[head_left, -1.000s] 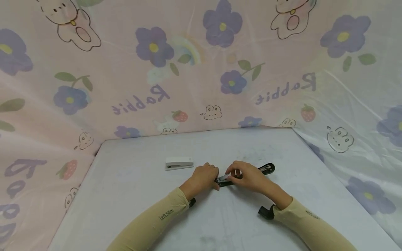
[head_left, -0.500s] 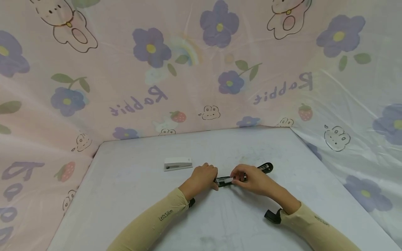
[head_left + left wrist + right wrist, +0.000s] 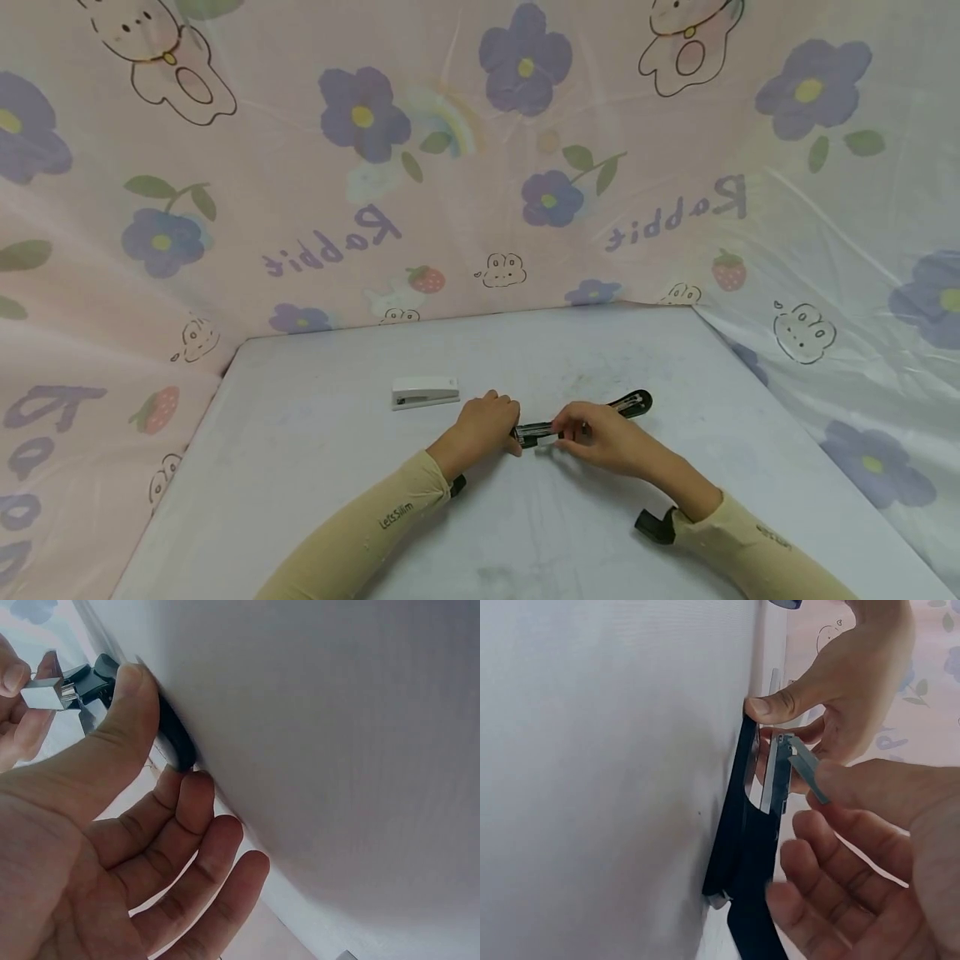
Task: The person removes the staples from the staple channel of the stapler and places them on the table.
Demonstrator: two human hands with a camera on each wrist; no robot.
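A black stapler (image 3: 534, 432) lies opened out on the table, its top arm (image 3: 636, 403) swung back to the right. My left hand (image 3: 491, 423) grips the left end of its base, thumb on one side, as the left wrist view shows, with the other fingers (image 3: 217, 892) loosely spread. My right hand (image 3: 606, 437) is over the stapler's middle. Between its thumb and index finger it pinches a short strip of staples (image 3: 810, 776), tilted, with one end at the metal magazine (image 3: 774, 772). Whether the strip touches the magazine I cannot tell.
A white stapler (image 3: 425, 393) stands behind and to the left of my left hand. The white table (image 3: 337, 400) reaches back to a patterned curtain (image 3: 450, 192). Black wrist mounts (image 3: 656, 527) stick out under the sleeves.
My right hand has shifted slightly right and nearer to me, turning the staple strip away from over the magazine. The left hand keeps its grip on the black stapler.
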